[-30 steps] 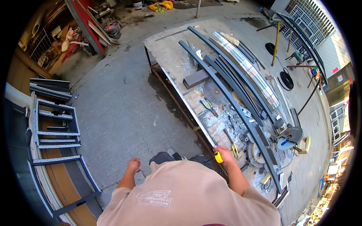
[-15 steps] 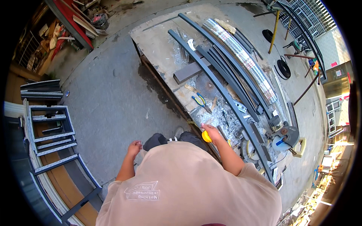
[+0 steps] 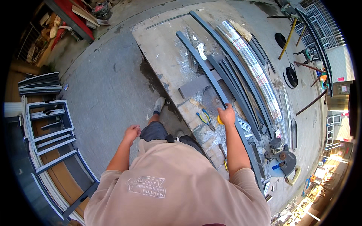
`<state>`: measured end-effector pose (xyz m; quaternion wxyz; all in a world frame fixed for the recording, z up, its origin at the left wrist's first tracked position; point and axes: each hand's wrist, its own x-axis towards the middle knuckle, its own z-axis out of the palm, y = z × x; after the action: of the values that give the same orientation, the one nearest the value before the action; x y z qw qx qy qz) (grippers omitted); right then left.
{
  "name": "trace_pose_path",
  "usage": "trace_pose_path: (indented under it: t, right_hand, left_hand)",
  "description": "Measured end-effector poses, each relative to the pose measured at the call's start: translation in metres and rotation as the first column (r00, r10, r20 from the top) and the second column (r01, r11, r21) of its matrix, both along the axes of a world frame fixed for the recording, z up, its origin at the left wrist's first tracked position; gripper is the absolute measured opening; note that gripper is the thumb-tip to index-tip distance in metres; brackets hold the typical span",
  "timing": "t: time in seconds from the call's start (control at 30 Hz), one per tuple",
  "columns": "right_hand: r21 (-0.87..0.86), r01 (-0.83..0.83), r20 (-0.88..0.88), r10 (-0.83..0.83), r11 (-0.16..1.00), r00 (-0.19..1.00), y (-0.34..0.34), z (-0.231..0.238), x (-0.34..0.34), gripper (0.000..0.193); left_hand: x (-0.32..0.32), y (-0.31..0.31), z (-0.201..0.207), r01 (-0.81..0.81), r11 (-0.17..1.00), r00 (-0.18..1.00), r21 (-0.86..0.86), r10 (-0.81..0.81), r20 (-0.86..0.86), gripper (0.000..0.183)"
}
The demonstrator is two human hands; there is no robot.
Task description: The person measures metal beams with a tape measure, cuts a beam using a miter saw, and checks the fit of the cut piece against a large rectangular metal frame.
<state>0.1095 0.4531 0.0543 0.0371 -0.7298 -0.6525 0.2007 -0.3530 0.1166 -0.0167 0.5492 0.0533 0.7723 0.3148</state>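
Observation:
My right hand (image 3: 227,116) reaches over the workbench, closed around a yellow tape measure (image 3: 220,119) that is partly hidden behind the fingers. Its fingertips are at a long dark grey metal profile (image 3: 205,68), which lies lengthwise over the bench; whether they press on it I cannot tell. Pliers with blue and yellow handles (image 3: 204,119) rest just left of that hand. My left hand (image 3: 132,133) hangs beside my body over the floor, its fingers loosely curled with nothing visible in them.
Several more profiles (image 3: 235,83) and a bundle in printed film (image 3: 256,69) lie along the bench (image 3: 158,49). A circular cut-off saw (image 3: 281,164) stands at its near right end. Window frames (image 3: 51,141) lean at the left. Black coils (image 3: 290,77) lie on the floor beyond.
My right hand has moved forward and right with the tape measure, up to the long profile. One foot has stepped forward beside the bench. My left hand has shifted slightly up and left.

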Motion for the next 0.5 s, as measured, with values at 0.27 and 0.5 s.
trace_pose_path:
  t: [0.27, 0.5]
  right_hand:
    - [-0.284, 0.067, 0.407, 0.056, 0.956, 0.912, 0.072, -0.001, -0.051, 0.079]
    - [-0.414, 0.114, 0.506, 0.124, 0.903, 0.854, 0.095, -0.023, -0.062, 0.058]
  left_hand:
    - [-0.045, 0.275, -0.002, 0.27, 0.92, 0.957, 0.286, -0.289, 0.026, 0.033]
    - [-0.04, 0.471, 0.0, 0.414, 0.805, 0.856, 0.425, -0.503, 0.12, 0.047]
